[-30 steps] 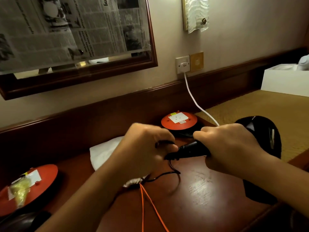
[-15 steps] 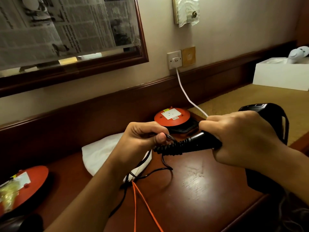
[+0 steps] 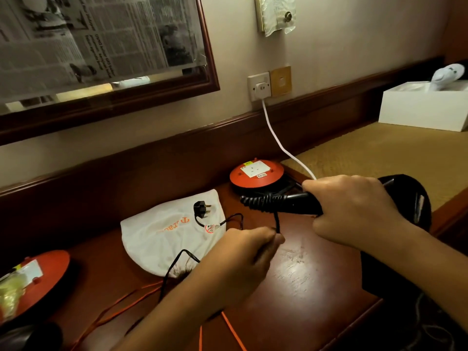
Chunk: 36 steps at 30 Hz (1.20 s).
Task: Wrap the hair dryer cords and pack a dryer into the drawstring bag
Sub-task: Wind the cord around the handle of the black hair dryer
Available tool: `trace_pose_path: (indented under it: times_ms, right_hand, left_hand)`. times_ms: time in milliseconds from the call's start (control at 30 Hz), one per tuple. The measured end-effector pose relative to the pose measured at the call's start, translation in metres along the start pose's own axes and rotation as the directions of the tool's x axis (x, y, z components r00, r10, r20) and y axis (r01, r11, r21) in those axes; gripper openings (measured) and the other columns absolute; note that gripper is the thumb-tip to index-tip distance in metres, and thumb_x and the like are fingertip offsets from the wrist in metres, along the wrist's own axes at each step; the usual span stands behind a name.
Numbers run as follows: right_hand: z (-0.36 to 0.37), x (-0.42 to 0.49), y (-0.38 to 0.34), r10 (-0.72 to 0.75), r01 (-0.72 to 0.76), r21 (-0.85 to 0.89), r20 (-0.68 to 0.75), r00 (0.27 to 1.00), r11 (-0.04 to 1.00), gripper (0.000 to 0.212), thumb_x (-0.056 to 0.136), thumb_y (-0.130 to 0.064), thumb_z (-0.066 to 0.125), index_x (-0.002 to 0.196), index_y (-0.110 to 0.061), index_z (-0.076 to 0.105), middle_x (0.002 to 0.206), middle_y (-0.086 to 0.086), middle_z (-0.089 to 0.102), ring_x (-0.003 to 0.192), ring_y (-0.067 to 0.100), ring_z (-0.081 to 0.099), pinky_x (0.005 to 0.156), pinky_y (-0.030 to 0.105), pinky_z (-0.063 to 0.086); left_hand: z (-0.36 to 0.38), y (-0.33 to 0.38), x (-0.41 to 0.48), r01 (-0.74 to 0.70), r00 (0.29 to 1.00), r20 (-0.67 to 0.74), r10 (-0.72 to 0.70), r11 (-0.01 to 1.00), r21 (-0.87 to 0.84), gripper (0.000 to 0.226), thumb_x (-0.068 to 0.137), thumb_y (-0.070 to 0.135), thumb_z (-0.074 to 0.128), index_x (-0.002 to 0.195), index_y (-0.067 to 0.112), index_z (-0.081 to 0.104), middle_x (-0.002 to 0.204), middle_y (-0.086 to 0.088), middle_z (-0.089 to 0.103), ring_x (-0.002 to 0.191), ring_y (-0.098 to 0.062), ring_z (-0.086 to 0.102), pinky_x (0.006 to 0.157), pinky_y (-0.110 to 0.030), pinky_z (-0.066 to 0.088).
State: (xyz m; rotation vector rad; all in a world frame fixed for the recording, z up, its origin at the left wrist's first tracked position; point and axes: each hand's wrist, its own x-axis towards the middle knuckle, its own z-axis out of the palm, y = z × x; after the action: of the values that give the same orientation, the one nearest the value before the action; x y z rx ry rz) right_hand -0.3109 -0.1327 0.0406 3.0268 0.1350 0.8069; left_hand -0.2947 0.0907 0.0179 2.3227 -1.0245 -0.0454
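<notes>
My right hand (image 3: 354, 211) grips the handle of a black hair dryer (image 3: 291, 204), whose body sticks out to the right behind my wrist. A few turns of its black cord (image 3: 277, 221) are wound round the handle's end. Below and left of the handle, my left hand (image 3: 243, 257) pinches the cord. The loose cord runs left over the white drawstring bag (image 3: 164, 239), which lies flat on the desk with its black plug (image 3: 201, 207) on top.
An orange cable reel (image 3: 255, 174) sits behind the dryer handle, another (image 3: 33, 282) at the far left. A white cable (image 3: 276, 138) hangs from the wall socket (image 3: 259, 86). Orange cords (image 3: 233, 330) cross the wooden desk (image 3: 304, 282). A white box (image 3: 423, 110) stands at the back right.
My left hand has dropped from beside the handle's end to below it, drawing the cord down. The bag and plug, hidden before, now show. The view shifted slightly.
</notes>
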Motion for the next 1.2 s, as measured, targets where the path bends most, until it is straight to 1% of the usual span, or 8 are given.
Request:
trace_pose_path:
  times_ms: [167,400,667,800,900,1000,1100,1200]
  right_hand:
    - [-0.001,-0.002,-0.012,-0.078,0.083,-0.077,0.061,0.995,0.994,0.025,0.073,-0.035,0.061,0.082,-0.034,0.038,0.072,-0.008,0.053,0.063,0.014,0.048,0.051,0.026,0.027]
    - [-0.018,-0.006,-0.017,-0.370,0.365,-0.097,-0.041,0.928,0.926,0.027,0.055,-0.022,0.069,0.079,-0.023,0.058,0.059,-0.009,0.049,0.044,0.015,0.037,0.049,0.019,0.014]
    - [-0.018,-0.016,-0.018,-0.262,0.274,0.095,-0.122,0.957,0.957,0.017,0.062,-0.029,0.055,0.079,-0.028,0.057,0.064,-0.010,0.052,0.052,0.015,0.047,0.048,0.021,0.029]
    - [-0.006,-0.013,-0.021,-0.089,0.102,0.111,-0.112,0.990,0.989,0.024,0.061,-0.025,0.061,0.076,-0.033,0.044,0.058,-0.014,0.039,0.051,0.012,0.038,0.050,0.020,0.019]
    - [0.005,-0.007,-0.020,0.035,-0.035,0.031,-0.002,0.999,0.999,0.021,0.070,-0.030,0.061,0.083,-0.033,0.045,0.066,-0.011,0.047,0.062,0.017,0.049,0.056,0.027,0.033]
    - [0.010,-0.008,-0.026,-0.021,0.023,-0.036,0.049,0.999,0.999,0.020,0.074,-0.032,0.061,0.089,-0.032,0.048,0.075,-0.009,0.055,0.065,0.016,0.050,0.056,0.027,0.035]
    - [0.006,-0.012,-0.033,-0.194,0.196,-0.061,0.044,0.980,0.979,0.022,0.070,-0.028,0.065,0.089,-0.030,0.055,0.073,-0.008,0.059,0.058,0.015,0.051,0.050,0.024,0.028]
    - [-0.005,-0.013,-0.033,-0.301,0.300,-0.033,-0.024,0.953,0.953,0.024,0.061,-0.025,0.065,0.084,-0.026,0.058,0.066,-0.007,0.055,0.049,0.017,0.051,0.050,0.023,0.027]
  left_hand:
    - [-0.044,0.007,0.001,-0.226,0.946,-0.165,0.277,0.935,0.274,0.024,0.099,0.036,0.058,0.097,0.017,0.074,0.072,0.011,0.063,0.061,-0.004,0.056,0.054,-0.013,0.034]
    - [-0.065,-0.015,0.023,-0.082,0.992,-0.110,0.053,0.958,-0.275,0.007,0.084,0.021,0.078,0.084,0.015,0.078,0.075,0.004,0.074,0.068,-0.006,0.067,0.063,-0.017,0.049]
    - [-0.018,-0.020,0.004,0.044,0.997,0.074,0.012,0.706,-0.707,0.018,0.088,0.017,0.063,0.078,0.021,0.077,0.065,0.000,0.069,0.051,-0.008,0.059,0.049,-0.018,0.041]
    - [0.006,-0.012,-0.016,0.141,0.989,0.032,-0.147,0.834,-0.534,0.036,0.106,0.040,0.042,0.102,0.022,0.072,0.067,0.001,0.066,0.054,-0.015,0.056,0.055,-0.025,0.044]
    - [0.007,-0.004,-0.029,-0.009,0.999,-0.046,0.006,0.998,-0.054,0.037,0.103,0.050,0.040,0.092,0.023,0.063,0.064,0.009,0.056,0.053,-0.005,0.050,0.052,-0.029,0.040]
    - [-0.020,0.006,-0.026,-0.163,0.958,-0.189,0.213,0.954,0.250,0.024,0.101,0.040,0.052,0.095,0.022,0.067,0.064,0.017,0.051,0.056,-0.003,0.052,0.051,-0.014,0.033]
    - [-0.050,0.001,-0.008,-0.171,0.936,-0.271,0.223,0.964,0.202,0.010,0.094,0.027,0.070,0.093,0.018,0.074,0.063,0.018,0.054,0.058,0.001,0.056,0.052,-0.008,0.034]
    - [-0.065,-0.006,0.006,-0.118,0.976,-0.194,0.094,0.986,-0.115,0.006,0.086,0.022,0.078,0.084,0.016,0.076,0.070,0.006,0.069,0.062,-0.006,0.063,0.059,-0.018,0.047]
